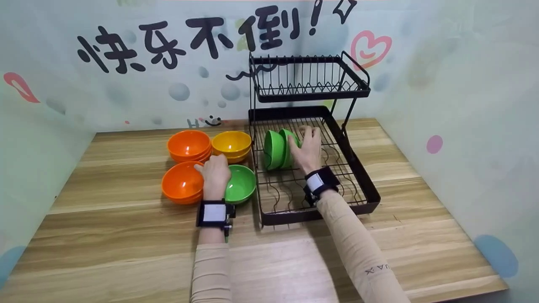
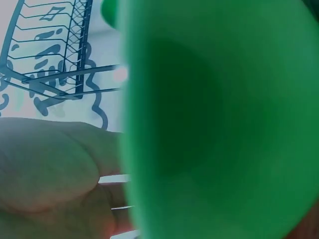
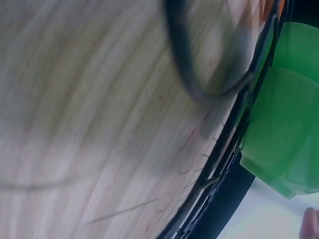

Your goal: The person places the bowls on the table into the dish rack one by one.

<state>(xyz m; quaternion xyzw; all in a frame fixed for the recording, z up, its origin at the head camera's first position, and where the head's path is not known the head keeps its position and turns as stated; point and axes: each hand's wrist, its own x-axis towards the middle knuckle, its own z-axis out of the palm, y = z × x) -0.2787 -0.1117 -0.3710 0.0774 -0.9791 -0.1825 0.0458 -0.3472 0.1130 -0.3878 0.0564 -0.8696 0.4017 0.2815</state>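
My left hand (image 1: 216,176) grips the left side of a green bowl (image 1: 241,185) on the table, its fingers curled; the exact contact is hidden. In the left wrist view a green bowl (image 2: 224,119) fills much of the frame, with part of the hand (image 2: 55,169) beside and behind it. Two green bowls (image 1: 274,149) stand on edge, side by side, in the rack's lower tier. My right hand (image 1: 308,151) is at the right one, thumb by its rim and fingers spread. The right wrist view shows a fingertip (image 3: 309,224) apart from the green bowls (image 3: 284,124).
Orange bowls (image 1: 183,183) stand in two stacks at the left, one behind the other. Beside the rear stack are stacked yellow bowls (image 1: 231,143). The black two-tier rack (image 1: 320,216) stands right of the bowls, its upper tier (image 1: 313,99) above the back. Walls enclose the wooden table (image 1: 105,235).
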